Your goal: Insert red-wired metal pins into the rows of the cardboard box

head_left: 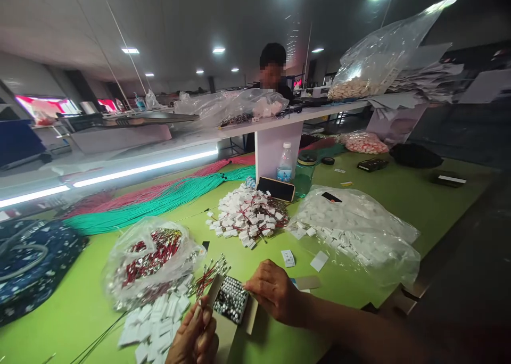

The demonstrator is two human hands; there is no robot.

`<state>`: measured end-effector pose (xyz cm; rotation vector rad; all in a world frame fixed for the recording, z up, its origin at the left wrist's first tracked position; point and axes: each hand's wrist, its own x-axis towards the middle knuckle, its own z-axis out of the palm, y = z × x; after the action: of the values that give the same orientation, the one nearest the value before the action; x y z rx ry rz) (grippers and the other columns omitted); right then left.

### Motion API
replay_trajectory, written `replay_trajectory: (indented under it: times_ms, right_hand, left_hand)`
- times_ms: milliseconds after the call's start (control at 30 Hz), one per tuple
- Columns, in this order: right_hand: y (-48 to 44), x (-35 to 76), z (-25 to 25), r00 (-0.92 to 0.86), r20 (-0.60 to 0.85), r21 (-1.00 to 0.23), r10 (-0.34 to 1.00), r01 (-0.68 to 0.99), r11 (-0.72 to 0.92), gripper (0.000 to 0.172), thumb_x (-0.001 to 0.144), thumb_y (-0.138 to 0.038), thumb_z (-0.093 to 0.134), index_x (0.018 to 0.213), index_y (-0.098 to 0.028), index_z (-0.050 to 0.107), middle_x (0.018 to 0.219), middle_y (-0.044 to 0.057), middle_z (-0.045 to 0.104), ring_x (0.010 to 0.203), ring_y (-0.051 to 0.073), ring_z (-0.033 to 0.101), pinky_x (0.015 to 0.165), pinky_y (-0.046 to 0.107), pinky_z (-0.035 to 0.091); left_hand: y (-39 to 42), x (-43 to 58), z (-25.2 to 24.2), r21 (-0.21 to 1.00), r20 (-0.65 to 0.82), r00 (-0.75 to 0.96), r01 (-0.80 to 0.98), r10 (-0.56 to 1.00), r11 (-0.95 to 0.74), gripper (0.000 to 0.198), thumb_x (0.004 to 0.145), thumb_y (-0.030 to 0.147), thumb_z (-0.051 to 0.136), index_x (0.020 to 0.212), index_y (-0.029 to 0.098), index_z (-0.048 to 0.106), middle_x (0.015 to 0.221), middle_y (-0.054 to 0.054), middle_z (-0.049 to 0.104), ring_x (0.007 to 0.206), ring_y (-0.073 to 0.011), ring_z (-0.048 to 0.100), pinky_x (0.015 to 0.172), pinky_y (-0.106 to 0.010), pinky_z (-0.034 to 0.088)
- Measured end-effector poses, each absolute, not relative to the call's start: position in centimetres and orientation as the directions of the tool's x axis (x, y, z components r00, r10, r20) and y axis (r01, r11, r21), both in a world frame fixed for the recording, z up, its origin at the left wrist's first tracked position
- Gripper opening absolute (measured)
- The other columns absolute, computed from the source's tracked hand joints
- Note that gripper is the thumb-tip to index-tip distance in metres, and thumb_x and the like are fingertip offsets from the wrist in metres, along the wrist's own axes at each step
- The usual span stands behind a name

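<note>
My left hand (194, 334) is closed in a pinch at the near left side of a small open cardboard box (251, 315). Something tiny and pale shows at its fingertips, too small to name. My right hand (277, 292) is also closed, with thumb and forefinger pressed together at the box's upper right edge. What those fingers hold, if anything, is hidden. Inside the box stand many small round-ended pieces (231, 295), white and silver, packed close together. Just behind the box lie short red wires with metal ends (209, 273).
White flat pieces (154, 321) lie left of my left hand. Beyond are a bag of red wires (151, 252), a pile of white-tagged wires (247, 215), a bag of white pieces (355, 231), a phone (276, 189) and a bottle (285, 164). A person (273, 71) is behind the shelf (311, 114).
</note>
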<state>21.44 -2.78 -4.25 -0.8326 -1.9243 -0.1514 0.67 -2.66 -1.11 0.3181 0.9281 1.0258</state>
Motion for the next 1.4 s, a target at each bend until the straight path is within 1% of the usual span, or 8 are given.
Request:
replay_trajectory:
  times_ms: [200, 433, 533, 700, 833, 1033, 1200, 1400]
  right_hand:
    - [-3.2, 21.3, -3.5, -0.262, 0.839, -0.265, 0.476, 0.567, 0.78, 0.028, 0.084, -0.009, 0.049, 0.109, -0.019, 0.056, 0.078, 0.004, 0.068, 0.066, 0.016, 0.055, 0.065, 0.031, 0.044]
    - [-3.5, 20.9, -3.9, -0.282, 0.812, -0.318, 0.51, 0.518, 0.794, 0.023, 0.085, -0.012, 0.047, 0.103, -0.019, 0.06, 0.077, 0.005, 0.069, 0.069, 0.015, 0.06, 0.068, 0.03, 0.047]
    - [-3.4, 20.7, -4.4, -0.204, 0.778, -0.455, 0.595, 0.471, 0.756, 0.017, 0.088, -0.019, 0.049, 0.096, -0.019, 0.064, 0.071, 0.004, 0.068, 0.064, 0.014, 0.06, 0.064, 0.027, 0.047]
    - [-2.7, 20.6, -1.6, -0.124, 0.567, -0.744, 0.814, 0.348, 0.571, 0.012, 0.085, -0.026, 0.057, 0.085, -0.017, 0.065, 0.074, 0.004, 0.068, 0.066, 0.013, 0.06, 0.064, 0.024, 0.048]
    - [-0.6, 20.0, 1.6, -0.268, 0.481, -0.836, 0.835, 0.146, 0.529, 0.011, 0.083, -0.025, 0.059, 0.085, -0.016, 0.065, 0.074, 0.002, 0.067, 0.066, 0.011, 0.06, 0.063, 0.022, 0.049]
    - [1.8, 18.6, 1.3, -0.288, 0.372, -0.907, 0.883, 0.092, 0.412, 0.007, 0.079, -0.022, 0.06, 0.082, -0.017, 0.066, 0.074, -0.001, 0.067, 0.068, 0.01, 0.061, 0.063, 0.022, 0.051]
    - [3.2, 18.7, -0.5, -0.296, 0.302, -0.932, 0.906, 0.107, 0.346, 0.01, 0.077, -0.018, 0.062, 0.086, -0.018, 0.067, 0.077, -0.001, 0.067, 0.067, 0.008, 0.062, 0.061, 0.02, 0.051]
    - [2.8, 18.2, -0.6, -0.346, 0.332, -0.879, 0.877, 0.224, 0.421, 0.009, 0.081, -0.02, 0.061, 0.086, -0.02, 0.069, 0.081, 0.0, 0.07, 0.073, 0.012, 0.065, 0.067, 0.025, 0.054]
  left_hand:
    - [-1.9, -0.2, -0.4, 0.679, -0.553, 0.032, -0.561, 0.832, 0.473, 0.028, 0.053, 0.001, 0.075, 0.076, 0.015, 0.069, 0.063, -0.001, 0.063, 0.057, -0.0096, 0.061, 0.049, -0.013, 0.05]
    - [-0.2, -0.2, 0.2, 0.775, -0.494, -0.02, -0.464, 0.869, 0.43, 0.031, 0.05, 0.009, 0.081, 0.078, 0.017, 0.07, 0.064, -0.001, 0.064, 0.054, -0.0101, 0.06, 0.048, -0.015, 0.049]
    - [0.1, 0.4, 0.2, 0.829, -0.455, -0.059, -0.393, 0.889, 0.398, 0.037, 0.044, 0.019, 0.086, 0.077, 0.017, 0.07, 0.065, -0.001, 0.066, 0.054, -0.0088, 0.058, 0.047, -0.013, 0.046]
    - [0.4, 0.1, -0.1, 0.914, -0.39, -0.076, -0.151, 0.918, 0.376, 0.051, 0.045, 0.045, 0.085, 0.085, 0.017, 0.07, 0.05, 0.003, 0.055, 0.041, -0.004, 0.039, 0.035, -0.011, 0.024]
    - [0.4, -0.5, -0.4, 0.941, -0.331, -0.08, -0.108, 0.94, 0.322, 0.05, 0.045, 0.044, 0.084, 0.084, 0.016, 0.072, 0.052, 0.003, 0.056, 0.045, -0.0067, 0.041, 0.041, -0.017, 0.031]
    - [-0.9, -0.2, -0.1, 0.986, -0.143, -0.025, 0.085, 0.989, 0.145, 0.023, 0.066, 0.033, 0.073, 0.083, 0.017, 0.073, 0.065, -0.002, 0.066, 0.061, -0.0121, 0.054, 0.059, -0.023, 0.043]
    - [0.0, -0.4, -1.4, 0.993, -0.114, 0.032, 0.013, 0.993, 0.114, 0.018, 0.07, 0.028, 0.068, 0.084, 0.017, 0.071, 0.096, -0.006, 0.072, 0.086, -0.0158, 0.063, 0.08, -0.03, 0.047]
    - [-0.1, -0.5, -2.2, 0.986, -0.031, 0.038, 0.163, 0.999, 0.024, 0.015, 0.074, 0.027, 0.065, 0.085, 0.017, 0.07, 0.092, -0.004, 0.072, 0.083, -0.0151, 0.064, 0.077, -0.029, 0.049]
